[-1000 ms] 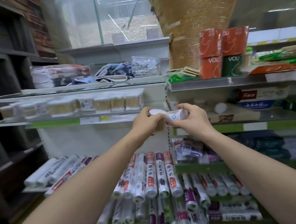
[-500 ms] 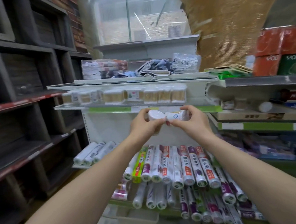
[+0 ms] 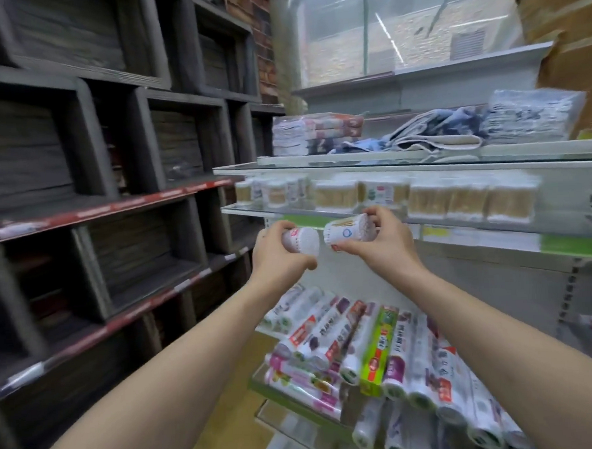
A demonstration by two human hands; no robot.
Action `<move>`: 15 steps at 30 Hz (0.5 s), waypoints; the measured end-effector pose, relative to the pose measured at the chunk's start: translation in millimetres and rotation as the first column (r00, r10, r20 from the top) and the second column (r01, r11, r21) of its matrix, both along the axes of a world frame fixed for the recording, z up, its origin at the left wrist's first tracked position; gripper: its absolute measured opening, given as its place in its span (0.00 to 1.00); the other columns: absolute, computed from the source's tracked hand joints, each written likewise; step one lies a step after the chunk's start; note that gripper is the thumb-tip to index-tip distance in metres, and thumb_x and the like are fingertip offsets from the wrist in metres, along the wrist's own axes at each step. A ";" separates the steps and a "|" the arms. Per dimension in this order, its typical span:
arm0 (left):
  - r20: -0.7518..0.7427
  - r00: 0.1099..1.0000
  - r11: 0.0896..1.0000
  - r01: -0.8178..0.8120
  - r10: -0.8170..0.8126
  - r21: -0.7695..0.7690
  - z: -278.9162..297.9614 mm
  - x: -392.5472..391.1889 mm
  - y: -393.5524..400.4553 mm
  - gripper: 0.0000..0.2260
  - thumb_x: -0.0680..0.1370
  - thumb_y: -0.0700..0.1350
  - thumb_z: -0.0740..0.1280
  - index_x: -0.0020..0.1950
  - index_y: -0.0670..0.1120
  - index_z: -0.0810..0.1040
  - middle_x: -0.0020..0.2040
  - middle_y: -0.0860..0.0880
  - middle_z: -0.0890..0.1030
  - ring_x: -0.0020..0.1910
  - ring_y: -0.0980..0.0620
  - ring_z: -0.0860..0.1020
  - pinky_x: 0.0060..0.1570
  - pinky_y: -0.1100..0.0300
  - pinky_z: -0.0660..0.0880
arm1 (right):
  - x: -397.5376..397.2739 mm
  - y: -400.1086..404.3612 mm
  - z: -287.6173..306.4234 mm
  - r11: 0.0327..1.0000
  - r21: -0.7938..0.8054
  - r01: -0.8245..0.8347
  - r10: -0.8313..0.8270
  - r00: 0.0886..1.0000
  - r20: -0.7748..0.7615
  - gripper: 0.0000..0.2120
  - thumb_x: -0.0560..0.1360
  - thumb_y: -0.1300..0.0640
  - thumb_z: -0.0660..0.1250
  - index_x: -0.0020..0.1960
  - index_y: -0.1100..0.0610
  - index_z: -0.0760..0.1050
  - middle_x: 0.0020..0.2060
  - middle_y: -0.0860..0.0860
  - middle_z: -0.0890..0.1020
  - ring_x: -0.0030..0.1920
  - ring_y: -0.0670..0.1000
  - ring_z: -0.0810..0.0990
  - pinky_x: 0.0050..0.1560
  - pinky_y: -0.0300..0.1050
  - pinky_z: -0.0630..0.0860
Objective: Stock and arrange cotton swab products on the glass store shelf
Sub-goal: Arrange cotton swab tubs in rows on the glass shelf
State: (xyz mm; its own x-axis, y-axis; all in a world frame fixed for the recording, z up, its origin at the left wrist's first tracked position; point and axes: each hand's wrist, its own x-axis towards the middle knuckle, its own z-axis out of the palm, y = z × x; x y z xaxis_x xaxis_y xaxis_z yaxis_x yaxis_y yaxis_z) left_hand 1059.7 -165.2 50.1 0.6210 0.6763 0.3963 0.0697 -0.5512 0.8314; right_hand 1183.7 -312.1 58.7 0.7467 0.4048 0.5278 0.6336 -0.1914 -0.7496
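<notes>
I hold two small round cotton swab tubs side by side, just below the front edge of the glass shelf (image 3: pixel 252 211). My left hand (image 3: pixel 275 256) grips the left tub (image 3: pixel 300 242), whose white end faces me. My right hand (image 3: pixel 381 244) grips the right tub (image 3: pixel 348 233), which lies on its side with a blue logo showing. A small gap separates the two tubs. On the glass shelf stands a row of several cotton swab packs (image 3: pixel 382 197), blurred.
Folded cloth packs (image 3: pixel 317 134) lie on the glass shelf above. Rolled bag packages (image 3: pixel 370 351) fill the slanted shelves below my arms. Dark wooden cubby shelving (image 3: pixel 115 199) with red edge strips lines the left side.
The view has swung left, bringing the dark cubbies into sight. My hands have drawn slightly apart, so the two tubs that touched now show a gap.
</notes>
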 end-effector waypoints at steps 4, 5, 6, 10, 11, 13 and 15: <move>-0.004 0.997 0.994 -0.079 0.080 0.069 14.2 15.0 50.6 0.34 0.64 0.34 0.76 0.67 0.54 0.76 0.65 0.51 0.67 0.58 0.52 0.72 0.34 0.75 0.68 | 21.0 52.9 4.3 0.994 0.017 -0.112 0.112 0.994 0.003 0.39 0.62 0.48 0.82 0.70 0.52 0.73 0.62 0.51 0.78 0.62 0.52 0.77 0.63 0.53 0.75; -0.004 0.996 0.994 -0.091 0.092 0.067 16.7 18.2 61.3 0.33 0.64 0.33 0.76 0.66 0.54 0.76 0.65 0.50 0.66 0.57 0.51 0.73 0.36 0.75 0.67 | 26.5 65.2 6.2 0.991 0.014 -0.130 0.129 0.991 0.016 0.39 0.62 0.48 0.81 0.71 0.52 0.72 0.63 0.52 0.78 0.63 0.52 0.76 0.64 0.54 0.74; -0.008 0.995 0.993 -0.102 0.103 0.053 18.8 20.5 70.0 0.32 0.65 0.34 0.77 0.65 0.55 0.76 0.64 0.50 0.66 0.56 0.52 0.73 0.38 0.75 0.68 | 31.6 76.7 8.7 0.990 0.011 -0.140 0.140 0.990 0.027 0.39 0.63 0.48 0.81 0.71 0.52 0.72 0.63 0.52 0.78 0.64 0.53 0.76 0.65 0.54 0.74; 0.005 0.988 0.987 -0.152 0.152 0.043 19.4 27.9 103.3 0.33 0.62 0.45 0.81 0.66 0.57 0.77 0.63 0.49 0.68 0.57 0.51 0.75 0.58 0.59 0.76 | 44.1 118.3 12.1 0.981 0.047 -0.189 0.189 0.982 -0.004 0.39 0.65 0.52 0.81 0.72 0.54 0.69 0.63 0.50 0.77 0.62 0.51 0.76 0.63 0.48 0.73; 0.027 0.987 0.987 -0.162 0.161 0.017 19.2 30.4 111.3 0.32 0.63 0.49 0.79 0.66 0.58 0.77 0.64 0.49 0.69 0.58 0.50 0.76 0.60 0.55 0.77 | 47.2 127.9 11.6 0.978 0.062 -0.199 0.201 0.980 -0.013 0.37 0.65 0.52 0.81 0.70 0.54 0.70 0.61 0.49 0.77 0.60 0.51 0.77 0.60 0.46 0.74; 0.059 0.983 0.984 -0.173 0.176 -0.050 19.3 35.2 125.9 0.27 0.67 0.52 0.71 0.67 0.59 0.78 0.66 0.49 0.71 0.62 0.49 0.76 0.63 0.49 0.77 | 52.9 145.6 9.3 0.972 0.077 -0.222 0.224 0.974 -0.026 0.32 0.65 0.52 0.80 0.66 0.53 0.72 0.56 0.48 0.79 0.56 0.50 0.78 0.54 0.44 0.74; 0.074 0.982 0.982 -0.167 0.174 -0.090 18.2 40.2 141.2 0.25 0.69 0.52 0.67 0.66 0.59 0.79 0.67 0.50 0.73 0.63 0.48 0.76 0.64 0.46 0.76 | 58.1 162.5 6.9 0.968 0.079 -0.239 0.242 0.970 -0.028 0.32 0.66 0.50 0.80 0.67 0.53 0.73 0.57 0.48 0.79 0.57 0.50 0.79 0.57 0.47 0.76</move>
